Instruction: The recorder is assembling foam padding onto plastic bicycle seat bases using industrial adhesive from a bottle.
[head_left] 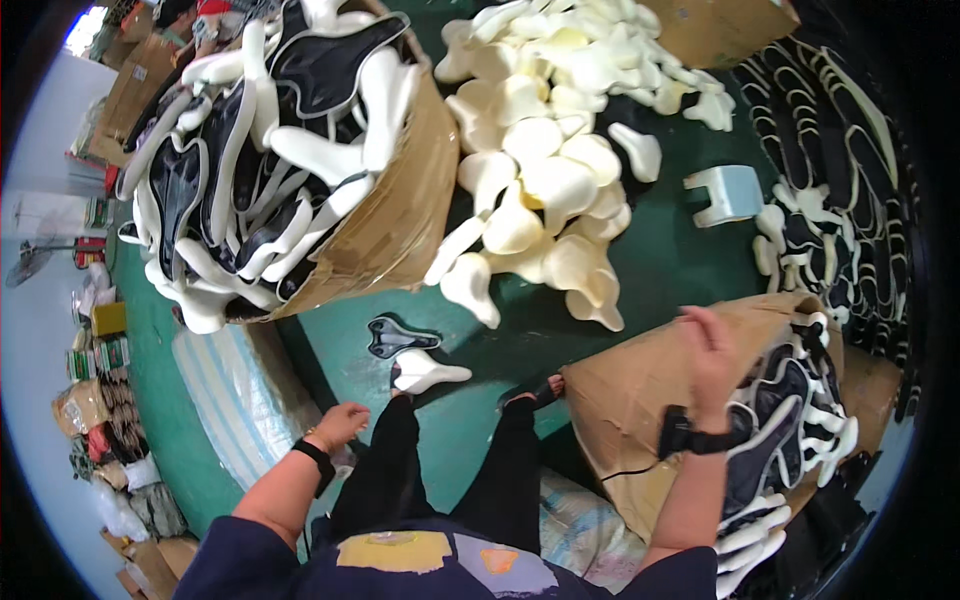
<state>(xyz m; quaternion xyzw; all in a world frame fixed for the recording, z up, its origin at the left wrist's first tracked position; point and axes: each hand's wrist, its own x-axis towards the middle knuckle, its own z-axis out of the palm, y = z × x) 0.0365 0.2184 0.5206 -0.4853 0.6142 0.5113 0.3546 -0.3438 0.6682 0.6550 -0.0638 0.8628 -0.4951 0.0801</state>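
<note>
The place looks like a workshop or small factory that handles bicycle saddles in bulk. One big cardboard box (400, 240) brims with black-and-white saddles (335, 60), and a second box (630, 400) holds more. Cream pads (540, 180) lie heaped on the green floor (675, 270), while a fan (27, 265) and stacked goods (98, 405) line a pale wall (55, 145).

Fairly bright, even indoor light; small blown-out patch, upper left. Pale foam pieces (550, 185) nearly washed out. Right hand (710, 362) slightly blurred. Floor (313, 365) darkly shadowed beside striped sack (215, 370). Left wall (40, 330) bows; corners black, right rim dim.
</note>
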